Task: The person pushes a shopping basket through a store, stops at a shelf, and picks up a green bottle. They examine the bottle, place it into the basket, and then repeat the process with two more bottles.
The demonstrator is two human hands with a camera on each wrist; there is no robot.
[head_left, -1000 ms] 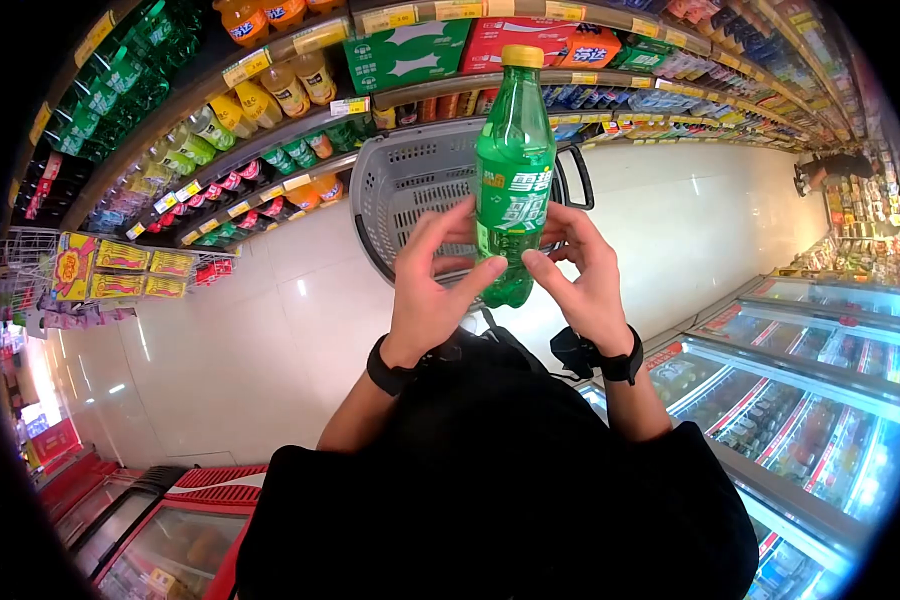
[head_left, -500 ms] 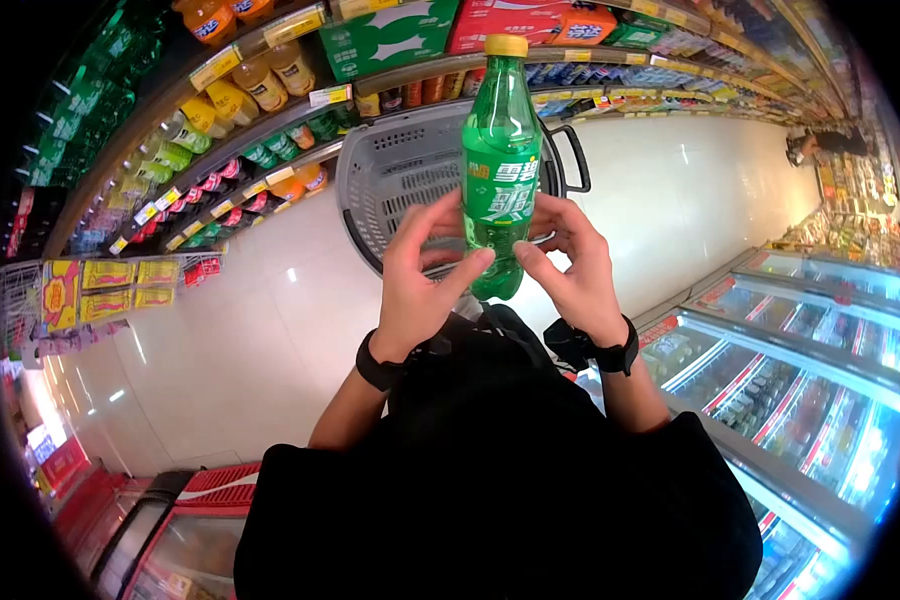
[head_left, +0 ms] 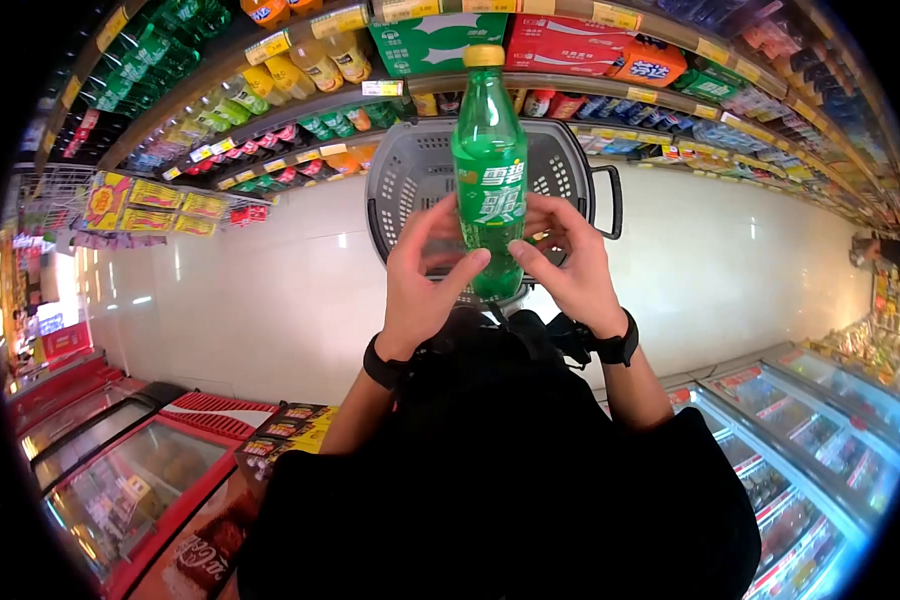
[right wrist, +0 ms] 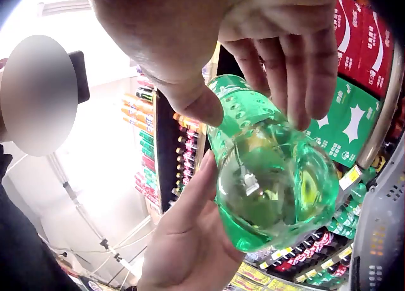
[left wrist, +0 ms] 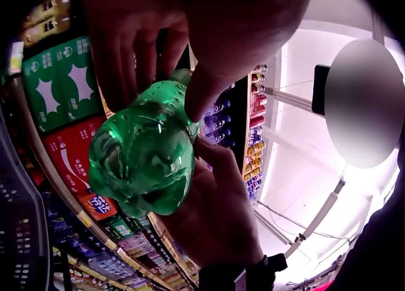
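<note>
A green plastic soda bottle (head_left: 488, 140) with a yellow cap and a green label stands upright between my two hands in the head view. My left hand (head_left: 422, 280) grips its lower left side, thumb in front and fingers behind. On the other side, my right hand (head_left: 575, 270) grips it the same way. Both wrist views look up at the lobed base of the bottle (left wrist: 142, 155), with clear liquid inside. The fingertips behind the bottle are partly hidden in the head view. Past the bottle is a grey shopping basket (head_left: 560, 165) with a black handle.
Drink shelves (head_left: 300, 110) curve along the far side, with green and red drink cartons (head_left: 570, 45) on an upper shelf. Glass-topped freezers (head_left: 770, 440) stand at right, a red freezer (head_left: 140, 480) at lower left. Pale floor tiles (head_left: 290, 280) lie between.
The head view has swung, so shelves and freezers sit differently and the basket appears more directly behind the bottle. Both hands keep their hold on the bottle, which stays upright.
</note>
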